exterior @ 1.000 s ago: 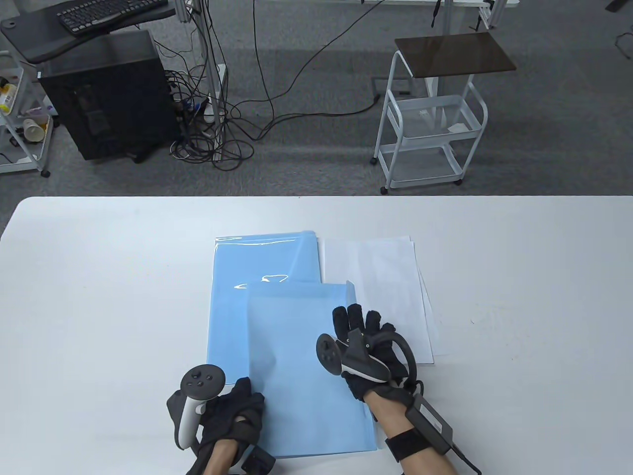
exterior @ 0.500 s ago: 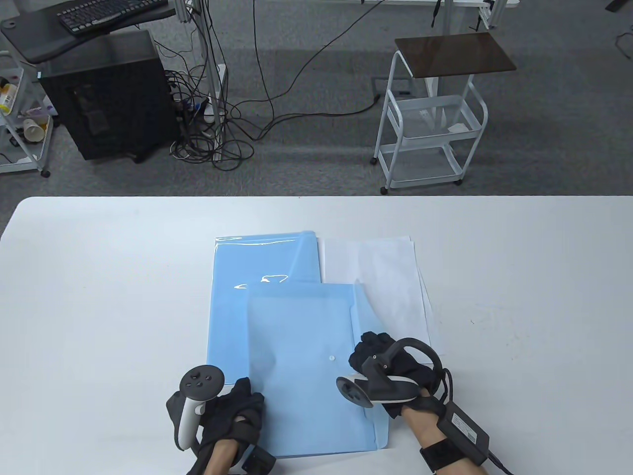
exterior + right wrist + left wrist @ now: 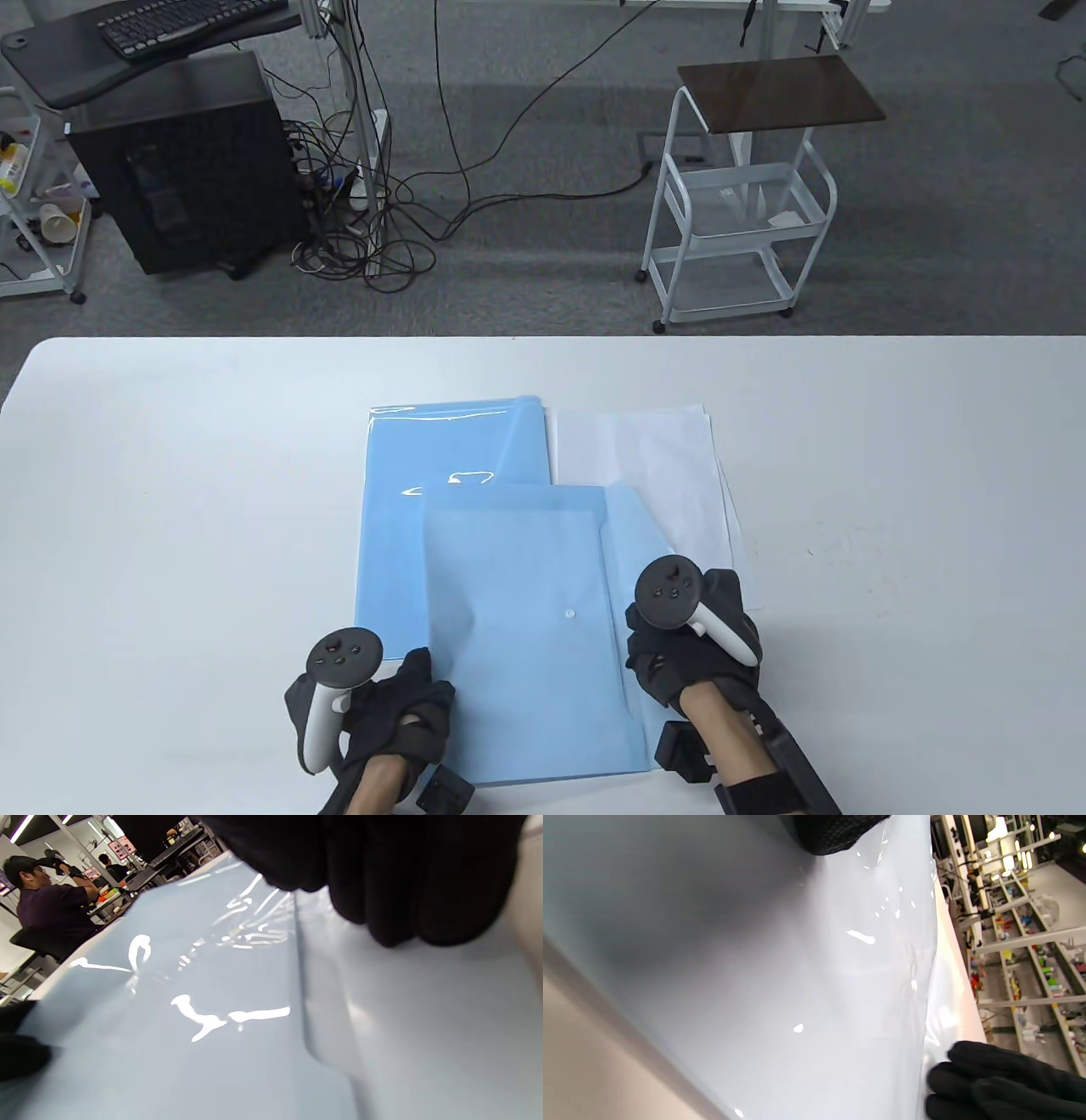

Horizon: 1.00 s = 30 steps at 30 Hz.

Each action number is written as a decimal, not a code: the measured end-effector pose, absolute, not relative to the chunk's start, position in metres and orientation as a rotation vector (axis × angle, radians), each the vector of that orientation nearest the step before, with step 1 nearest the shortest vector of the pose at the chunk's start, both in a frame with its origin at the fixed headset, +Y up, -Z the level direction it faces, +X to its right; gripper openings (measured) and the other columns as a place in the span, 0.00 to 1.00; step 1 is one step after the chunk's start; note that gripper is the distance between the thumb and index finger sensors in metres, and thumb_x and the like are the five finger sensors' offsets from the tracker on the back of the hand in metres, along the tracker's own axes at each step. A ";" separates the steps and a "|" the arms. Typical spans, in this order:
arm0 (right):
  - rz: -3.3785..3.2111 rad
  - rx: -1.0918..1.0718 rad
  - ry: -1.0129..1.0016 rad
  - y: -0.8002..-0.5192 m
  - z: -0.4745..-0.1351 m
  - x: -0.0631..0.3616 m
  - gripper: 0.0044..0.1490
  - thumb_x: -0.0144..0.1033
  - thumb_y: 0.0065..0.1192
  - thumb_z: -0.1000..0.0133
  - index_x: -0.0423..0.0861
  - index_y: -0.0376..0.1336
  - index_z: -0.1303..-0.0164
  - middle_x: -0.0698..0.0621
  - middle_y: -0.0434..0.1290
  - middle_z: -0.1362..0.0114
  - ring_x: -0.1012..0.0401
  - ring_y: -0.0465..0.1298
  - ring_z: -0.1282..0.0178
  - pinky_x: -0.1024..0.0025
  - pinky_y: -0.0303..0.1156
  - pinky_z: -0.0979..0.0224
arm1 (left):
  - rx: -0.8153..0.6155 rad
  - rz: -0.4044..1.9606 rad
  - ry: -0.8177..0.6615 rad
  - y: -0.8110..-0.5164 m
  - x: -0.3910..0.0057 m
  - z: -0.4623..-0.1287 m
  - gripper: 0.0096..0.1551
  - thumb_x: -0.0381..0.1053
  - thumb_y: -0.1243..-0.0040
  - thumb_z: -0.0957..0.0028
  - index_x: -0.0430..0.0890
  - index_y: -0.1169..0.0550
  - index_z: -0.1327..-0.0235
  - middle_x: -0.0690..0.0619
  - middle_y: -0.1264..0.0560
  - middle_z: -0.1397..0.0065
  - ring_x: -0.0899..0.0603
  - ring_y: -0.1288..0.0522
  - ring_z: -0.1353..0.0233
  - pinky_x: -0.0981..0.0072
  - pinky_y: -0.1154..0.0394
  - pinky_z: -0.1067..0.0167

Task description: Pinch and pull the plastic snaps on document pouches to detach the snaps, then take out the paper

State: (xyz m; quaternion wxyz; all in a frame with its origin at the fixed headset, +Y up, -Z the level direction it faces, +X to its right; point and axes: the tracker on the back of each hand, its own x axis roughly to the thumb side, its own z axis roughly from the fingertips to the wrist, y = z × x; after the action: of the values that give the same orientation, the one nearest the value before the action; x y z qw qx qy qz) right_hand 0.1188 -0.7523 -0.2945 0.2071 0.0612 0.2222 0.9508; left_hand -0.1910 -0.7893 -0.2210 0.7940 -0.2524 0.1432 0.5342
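Note:
A light blue document pouch lies on top of a second blue pouch in the table view. Its flap is folded out to the right, and the white snap stud is bare. My left hand presses the pouch's near left corner; one fingertip shows on the plastic in the left wrist view. My right hand sits palm down on the flap's right edge. Its fingers are curled with their tips on the flap. White paper sheets lie to the right of the pouches.
The white table has bare surface left and right of the pouches. Beyond its far edge stand a white wire cart, a black computer tower and tangled cables on the floor. A person sits in the background of the right wrist view.
My right hand pulled the flap off the snap and swung it out to the right, where it now lies nearly flat. The stud came into view. My left hand stayed put.

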 end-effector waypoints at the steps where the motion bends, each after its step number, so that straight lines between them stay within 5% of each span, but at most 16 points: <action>1: 2.690 0.167 0.584 -0.754 -0.295 0.118 0.30 0.23 0.62 0.40 0.31 0.63 0.26 0.27 0.74 0.29 0.36 0.82 0.42 0.43 0.84 0.47 | -0.544 1.156 0.305 -0.789 -0.191 -0.221 0.33 0.36 0.45 0.41 0.39 0.41 0.23 0.47 0.26 0.27 0.41 0.15 0.42 0.50 0.17 0.45; 8: 2.902 0.205 0.298 -0.773 -0.298 0.118 0.30 0.29 0.72 0.44 0.39 0.67 0.31 0.43 0.80 0.40 0.52 0.83 0.57 0.56 0.85 0.58 | -0.583 1.297 0.326 -0.795 -0.196 -0.221 0.32 0.35 0.47 0.42 0.39 0.41 0.24 0.48 0.25 0.29 0.41 0.15 0.42 0.49 0.18 0.45; 21: 2.814 0.192 0.279 -0.782 -0.299 0.125 0.37 0.46 0.73 0.47 0.41 0.67 0.31 0.52 0.82 0.52 0.57 0.83 0.67 0.59 0.83 0.66 | -0.599 1.312 0.315 -0.796 -0.195 -0.222 0.32 0.35 0.50 0.42 0.37 0.42 0.24 0.48 0.26 0.30 0.42 0.16 0.44 0.47 0.19 0.44; 30: 2.150 0.155 0.479 -0.786 -0.299 0.153 0.35 0.40 0.61 0.40 0.37 0.62 0.25 0.38 0.80 0.34 0.47 0.85 0.54 0.49 0.83 0.56 | -0.593 1.298 0.316 -0.796 -0.197 -0.222 0.32 0.35 0.50 0.41 0.37 0.43 0.24 0.48 0.26 0.29 0.41 0.16 0.43 0.47 0.19 0.44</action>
State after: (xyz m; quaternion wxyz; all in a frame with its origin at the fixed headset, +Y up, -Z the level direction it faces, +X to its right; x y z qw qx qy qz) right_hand 0.1533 -0.7857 -0.2992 0.4497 0.0627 0.1937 0.8696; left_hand -0.1974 -0.7958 -0.2217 0.7447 -0.2706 0.1443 0.5927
